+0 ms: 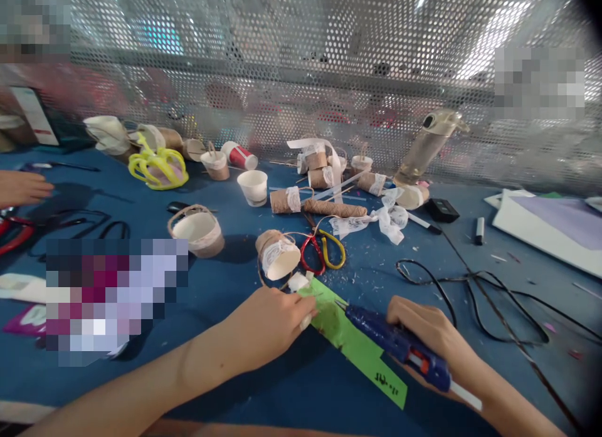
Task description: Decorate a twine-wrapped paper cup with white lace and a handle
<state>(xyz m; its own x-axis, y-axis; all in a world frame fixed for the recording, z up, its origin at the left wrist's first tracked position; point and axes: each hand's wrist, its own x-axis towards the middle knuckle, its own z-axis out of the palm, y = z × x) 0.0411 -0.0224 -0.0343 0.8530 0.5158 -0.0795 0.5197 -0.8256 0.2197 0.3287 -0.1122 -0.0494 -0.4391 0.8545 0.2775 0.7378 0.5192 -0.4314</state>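
My right hand (pixel 427 330) is wrapped round a blue hot glue gun (pixel 380 330), whose metal tip points left over a green paper strip (pixel 360 349). A white glue stick (pixel 465 396) sticks out of its back end. My left hand (pixel 275 321) is closed by the strip's upper end, fingertips pinched together; what they hold is too small to make out. Just beyond that hand, a twine-wrapped paper cup with lace (pixel 277 255) lies tipped over, its opening facing me. Scissors (pixel 324 252) with one red and one yellow handle lie behind the strip.
A twine-handled cup (pixel 197 233) and a plain white cup (pixel 253 187) stand at left centre. Further back are a twine roll (pixel 333 209), lace (pixel 392 217) and several wrapped cups. A black cable (pixel 480 299) loops at right. Another person's hand (pixel 23 187) is at far left.
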